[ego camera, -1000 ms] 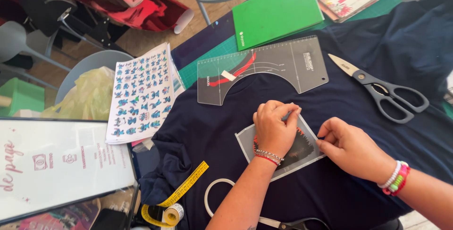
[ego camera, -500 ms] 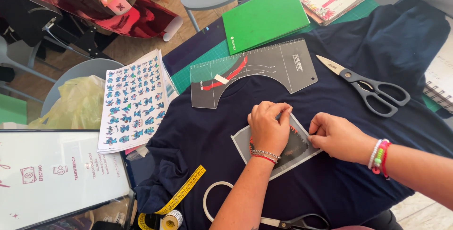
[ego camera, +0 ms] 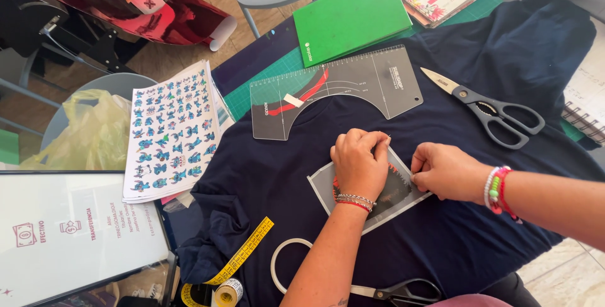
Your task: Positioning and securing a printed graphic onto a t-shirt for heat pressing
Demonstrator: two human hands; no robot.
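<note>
**Items on your work table, left to right**

A white printed board lies at your far left, at 8 o'clock. Above it, at 9 o'clock, sits a crumpled yellow plastic bag. Just right of the bag lies a sheet of small blue cartoon stickers, its corner touching the dark navy T-shirt spread over the table. At 7 o'clock a yellow measuring tape trails over the shirt's hem, with a white ring of tape just beside it.

A clear collar-alignment ruler rests on the shirt's neckline at 12 o'clock, and a green folder lies beyond it.

Your left hand presses palm-down on a transparent transfer sheet with a dark print, lying on the shirt's chest near the centre; the fingers are curled together at the sheet's upper edge. Your right hand sits just beside it, fingers drawn together and pinching the sheet's right edge.

Grey-handled scissors lie on the shirt at 2 o'clock, blades pointing left. A second pair of black scissors rests at 6 o'clock.
</note>
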